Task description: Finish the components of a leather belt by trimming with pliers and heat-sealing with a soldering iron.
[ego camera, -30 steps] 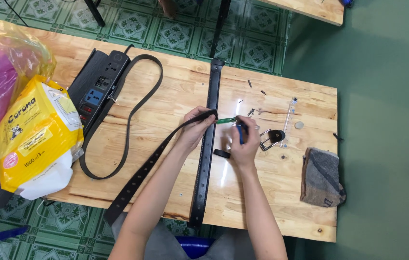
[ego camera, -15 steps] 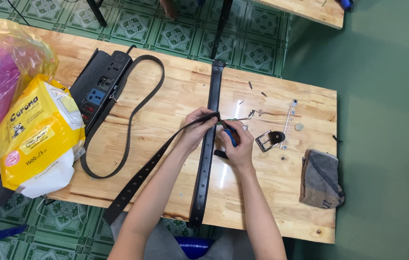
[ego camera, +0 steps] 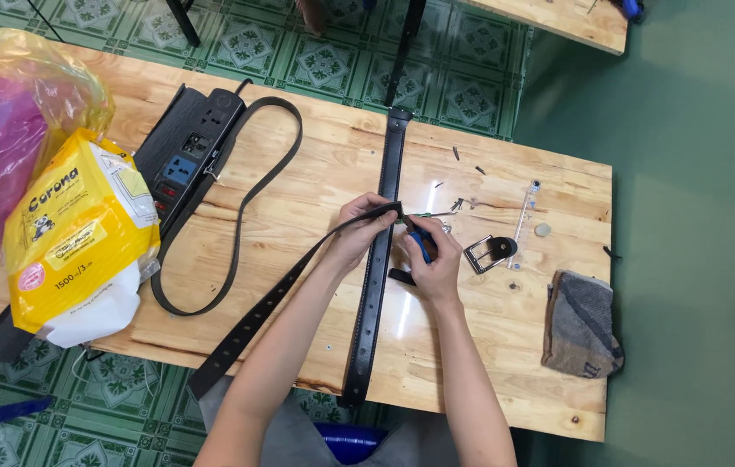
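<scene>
Head view: my left hand (ego camera: 357, 232) pinches black belt (ego camera: 298, 275) end above counter (ego camera: 315, 173); right hand (ego camera: 433, 259) grips blue-handled tool (ego camera: 420, 245), probably screwdriver. Risk: tip slips off leather, jabs left fingers.

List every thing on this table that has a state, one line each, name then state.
left hand: pinching the end of the black belt
right hand: gripping a blue-handled tool, tip at that belt end
second belt: lying straight, unbuckled
third belt: lying looped
metal buckle: loose, detached
power strip: flat on the table
yellow bag: shut
</scene>
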